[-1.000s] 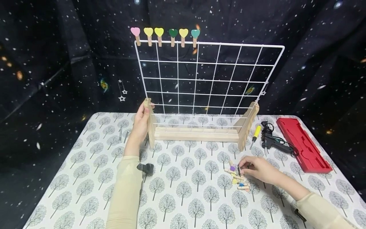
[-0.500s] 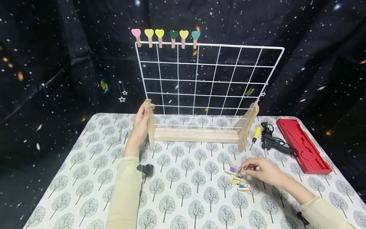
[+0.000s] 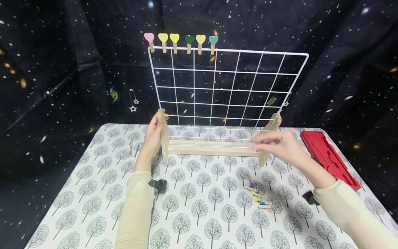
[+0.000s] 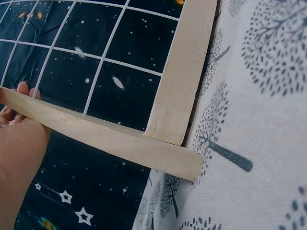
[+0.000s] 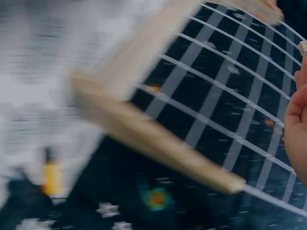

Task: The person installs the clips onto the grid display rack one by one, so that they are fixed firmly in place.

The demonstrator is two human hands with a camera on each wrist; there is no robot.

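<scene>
My left hand (image 3: pixel 152 136) grips the left wooden upright (image 3: pixel 163 145) of a stand that holds a white wire grid (image 3: pixel 224 71). Its fingers wrap behind the wood in the left wrist view. Several wooden clothespins topped with hearts sit along the left half of the grid's top edge, among them a dark green one (image 3: pixel 189 39). My right hand (image 3: pixel 281 147) is raised before the stand's right upright (image 3: pixel 263 157), thumb and fingers pinched together. The right wrist view shows a clothespin end (image 5: pixel 303 49) at its fingertips; the rest is hidden.
A small pile of clothespins (image 3: pixel 261 204) lies on the tree-print tablecloth (image 3: pixel 199 224), below the right hand. A red tray (image 3: pixel 326 155) is at the right. The right wrist view catches a yellow-handled screwdriver (image 5: pixel 52 177). Thin metal rods (image 3: pixel 131 147) lie left of the stand.
My right hand has lifted from the clothespin pile with a clothespin and moved up toward the grid. The left hand keeps its grip on the upright.
</scene>
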